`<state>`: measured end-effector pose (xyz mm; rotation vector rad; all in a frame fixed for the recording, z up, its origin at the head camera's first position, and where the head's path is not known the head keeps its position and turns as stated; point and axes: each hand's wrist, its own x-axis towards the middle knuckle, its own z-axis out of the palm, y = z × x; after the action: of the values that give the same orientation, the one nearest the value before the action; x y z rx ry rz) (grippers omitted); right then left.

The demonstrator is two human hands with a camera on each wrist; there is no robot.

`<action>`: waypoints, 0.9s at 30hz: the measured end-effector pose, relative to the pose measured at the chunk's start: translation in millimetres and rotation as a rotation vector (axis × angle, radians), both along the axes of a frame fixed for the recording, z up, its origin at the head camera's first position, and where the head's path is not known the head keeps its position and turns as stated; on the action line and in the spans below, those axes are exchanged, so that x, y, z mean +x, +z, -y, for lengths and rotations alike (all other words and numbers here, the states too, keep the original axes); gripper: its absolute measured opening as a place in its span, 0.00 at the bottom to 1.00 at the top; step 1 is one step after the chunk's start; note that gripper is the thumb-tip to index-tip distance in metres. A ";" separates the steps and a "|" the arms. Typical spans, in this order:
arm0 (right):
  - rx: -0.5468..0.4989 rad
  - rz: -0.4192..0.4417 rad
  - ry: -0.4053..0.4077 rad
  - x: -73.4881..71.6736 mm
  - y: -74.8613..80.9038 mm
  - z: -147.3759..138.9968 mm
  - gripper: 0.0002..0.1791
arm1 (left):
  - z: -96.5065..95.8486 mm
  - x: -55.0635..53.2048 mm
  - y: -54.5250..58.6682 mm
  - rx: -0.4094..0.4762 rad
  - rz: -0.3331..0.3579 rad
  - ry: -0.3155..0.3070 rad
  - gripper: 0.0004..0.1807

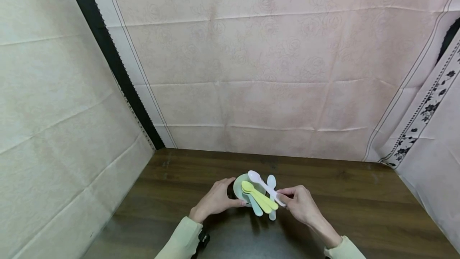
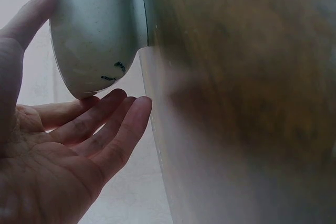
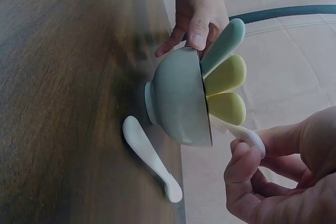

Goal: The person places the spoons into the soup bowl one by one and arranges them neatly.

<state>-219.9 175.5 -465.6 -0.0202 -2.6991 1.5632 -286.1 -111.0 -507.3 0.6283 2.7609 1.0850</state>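
A pale green bowl stands upright on the table. My left hand holds it from the left, thumb and fingers spread around its side; the left wrist view shows the thumb near the rim. Two yellow-green spoons and a blue-green spoon lean in the bowl, handles sticking out over the rim toward me. With thumb and fingertips, my right hand pinches the handle end of a white spoon, whose head is over the bowl. Another white spoon lies on the table, right beside the bowl.
The brown wooden table ends at a back wall covered with pale patterned cloth. More cloth hangs at the left side and the right side.
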 end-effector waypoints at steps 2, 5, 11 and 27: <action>0.000 0.000 0.004 -0.4 -0.2 0.2 0.08 | 0.0 0.0 0.1 0.000 -0.002 -0.003 0.56; -0.003 0.004 0.011 -0.9 -0.5 0.6 0.08 | 0.3 -0.4 0.0 0.005 0.000 -0.004 0.55; -0.016 0.010 0.028 -2.6 -1.9 1.2 0.08 | 0.5 -1.1 -0.9 0.011 -0.012 -0.014 0.54; -0.025 0.002 0.094 -9.0 -7.1 2.6 0.09 | 1.1 -0.7 0.0 0.014 -0.017 -0.018 0.53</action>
<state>-229.0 172.9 -472.6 0.1070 -2.7190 1.6222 -286.8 -112.1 -507.3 0.6653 2.7584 1.1021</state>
